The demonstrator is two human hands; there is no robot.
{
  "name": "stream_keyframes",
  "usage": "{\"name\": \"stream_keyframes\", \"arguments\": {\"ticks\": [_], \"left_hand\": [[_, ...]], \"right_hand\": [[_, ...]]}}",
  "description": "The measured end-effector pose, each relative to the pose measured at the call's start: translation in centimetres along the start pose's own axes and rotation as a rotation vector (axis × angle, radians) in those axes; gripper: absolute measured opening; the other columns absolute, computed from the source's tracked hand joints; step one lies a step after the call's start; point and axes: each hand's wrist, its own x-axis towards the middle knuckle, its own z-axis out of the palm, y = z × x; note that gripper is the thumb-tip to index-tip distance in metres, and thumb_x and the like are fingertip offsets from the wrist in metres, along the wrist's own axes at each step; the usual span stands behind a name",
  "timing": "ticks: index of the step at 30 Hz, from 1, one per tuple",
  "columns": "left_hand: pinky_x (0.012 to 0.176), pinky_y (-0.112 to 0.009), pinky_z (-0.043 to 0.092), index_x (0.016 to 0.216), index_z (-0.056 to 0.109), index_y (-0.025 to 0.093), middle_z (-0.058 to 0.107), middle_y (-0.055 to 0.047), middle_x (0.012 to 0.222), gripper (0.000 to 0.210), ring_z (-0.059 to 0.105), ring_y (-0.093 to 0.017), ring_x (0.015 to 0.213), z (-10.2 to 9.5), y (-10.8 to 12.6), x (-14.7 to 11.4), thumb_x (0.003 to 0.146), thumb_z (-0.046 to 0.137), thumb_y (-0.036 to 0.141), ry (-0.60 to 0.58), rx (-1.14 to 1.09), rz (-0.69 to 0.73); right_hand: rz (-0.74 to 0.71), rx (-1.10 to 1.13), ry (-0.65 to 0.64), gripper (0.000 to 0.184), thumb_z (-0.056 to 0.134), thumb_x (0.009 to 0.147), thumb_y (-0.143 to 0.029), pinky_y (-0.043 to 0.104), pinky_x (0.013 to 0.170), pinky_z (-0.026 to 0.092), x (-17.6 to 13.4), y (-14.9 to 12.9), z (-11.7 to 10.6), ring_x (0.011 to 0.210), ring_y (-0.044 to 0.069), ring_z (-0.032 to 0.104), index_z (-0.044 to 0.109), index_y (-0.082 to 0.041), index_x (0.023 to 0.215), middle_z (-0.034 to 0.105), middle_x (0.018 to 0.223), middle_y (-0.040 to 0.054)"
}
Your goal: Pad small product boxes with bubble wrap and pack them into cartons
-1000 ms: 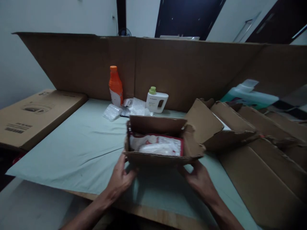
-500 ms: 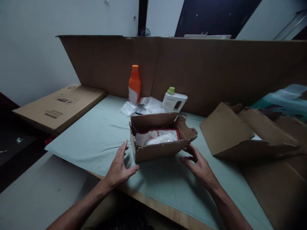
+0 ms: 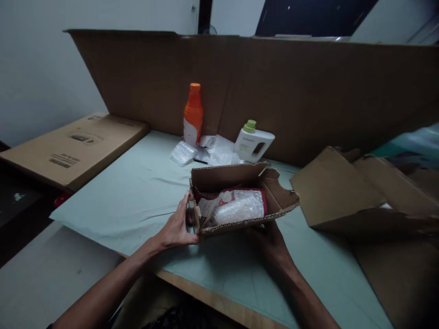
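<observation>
An open-topped cardboard box (image 3: 228, 174) with torn, uneven edges is in front of me above the cloth-covered table, tilted toward me. Inside it lies a clear bubble-wrapped bundle (image 3: 238, 210) over something flat with a dark red border (image 3: 264, 201). My left hand (image 3: 174, 228) grips the box's left end, thumb at the near corner and fingers along the side. Under the right part of the near wall, my right hand (image 3: 272, 244) supports the box; its fingertips are hidden beneath it.
Behind the box stand an orange bottle (image 3: 193, 114) and a white jug with a green cap (image 3: 254, 142), with bubble wrap (image 3: 221, 151) between them. A flat carton (image 3: 75, 146) lies at left. More cardboard boxes (image 3: 338, 192) sit at right. A tall cardboard panel (image 3: 291, 91) closes the back.
Both hands have closed in on the box; the left now grips its end and the right has gone beneath it. The box is tipped more toward me. The camera view has shifted slightly.
</observation>
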Motion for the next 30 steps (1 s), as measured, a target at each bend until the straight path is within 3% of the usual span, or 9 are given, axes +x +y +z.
{"name": "stream_keyframes", "arguments": {"ticks": [4,8,11,15,19,22,25,27,30], "left_hand": [[0.118,-0.06,0.036,0.162,0.002,0.023,0.033,-0.02,0.157,0.127,0.042,-0.041,0.141,0.5,-0.2,-1.6,0.064,0.082,0.033,0.049,0.081,0.007],[0.12,-0.061,0.033,0.162,-0.001,0.022,0.028,-0.021,0.161,0.133,0.035,-0.043,0.146,-0.3,-0.4,-2.5,0.061,0.085,0.034,0.142,0.096,-0.003],[0.12,-0.061,0.032,0.162,-0.001,0.021,0.024,-0.022,0.163,0.138,0.031,-0.044,0.149,-2.1,-0.8,-3.0,0.058,0.087,0.036,0.224,0.074,-0.045],[0.12,-0.059,0.034,0.161,0.004,0.019,0.029,-0.022,0.161,0.133,0.034,-0.043,0.148,-5.2,-1.8,-4.0,0.058,0.085,0.037,0.371,0.066,-0.13],[0.115,-0.057,0.042,0.159,0.015,0.017,0.038,-0.021,0.156,0.127,0.043,-0.041,0.142,-9.0,-3.2,-5.2,0.058,0.087,0.041,0.548,0.097,-0.194],[0.092,-0.049,0.059,0.156,0.021,0.019,0.053,-0.018,0.139,0.123,0.062,-0.035,0.118,-12.8,-4.5,-5.5,0.057,0.089,0.043,0.672,0.026,-0.271],[0.069,-0.038,0.062,0.153,0.025,0.024,0.056,-0.014,0.131,0.119,0.068,-0.024,0.089,-17.8,-5.9,-4.7,0.054,0.089,0.043,0.831,-0.016,-0.331],[0.069,-0.035,0.061,0.15,0.026,0.026,0.053,-0.013,0.133,0.117,0.068,-0.021,0.086,-21.6,-6.8,-3.3,0.052,0.089,0.04,0.985,0.022,-0.306],[0.084,-0.037,0.06,0.146,0.029,0.024,0.055,-0.011,0.131,0.109,0.067,-0.022,0.099,-26.6,-8.1,-0.4,0.054,0.086,0.035,1.171,0.137,-0.282]], "right_hand": [[-0.002,-0.002,-0.011,0.064,0.079,0.071,-0.049,0.043,0.084,0.061,-0.4,-0.3,0.4,0.1,0.029,0.071,0.054,-0.022,0.123,0.072,0.118,0.0116],[-0.023,-0.001,-0.065,0.058,0.079,0.069,-0.046,0.044,0.078,0.062,0.8,-0.7,1.7,0.093,0.03,0.072,0.055,-0.023,0.117,0.072,0.111,0.0111],[-0.061,-0.001,-0.139,0.055,0.078,0.071,-0.044,0.043,0.077,0.062,2.7,-1.6,3.9,0.089,0.028,0.072,0.055,-0.025,0.117,0.071,0.112,0.0097],[-0.133,0.018,-0.243,0.06,0.077,0.069,-0.041,0.042,0.075,0.061,5.2,-3.3,8.5,0.084,0.025,0.069,0.053,-0.023,0.121,0.068,0.112,0.0089],[-0.26,0.056,-0.312,0.061,0.075,0.067,-0.04,0.042,0.081,0.059,7.7,-5.4,14.5,0.095,0.026,0.065,0.051,-0.023,0.12,0.066,0.11,0.0069],[-0.383,0.029,-0.416,0.067,0.069,0.072,-0.037,0.043,0.09,0.057,10.4,-8.7,20.1,0.111,0.027,0.061,0.044,-0.022,0.132,0.061,0.127,0.0106],[-0.499,-0.01,-0.489,0.084,0.066,0.073,-0.028,0.044,0.107,0.048,13.7,-14.2,27.1,0.131,0.029,0.051,0.031,-0.016,0.148,0.049,0.147,0.0165],[-0.549,-0.026,-0.519,0.092,0.066,0.074,-0.024,0.043,0.12,0.035,15.8,-18.4,32.2,0.144,0.029,0.04,0.024,-0.011,0.155,0.04,0.157,0.0183],[-0.591,-0.071,-0.58,0.099,0.071,0.076,-0.028,0.043,0.127,0.02,17.6,-23.5,39.4,0.154,0.031,0.022,0.02,-0.003,0.157,0.024,0.166,0.0212]]}}
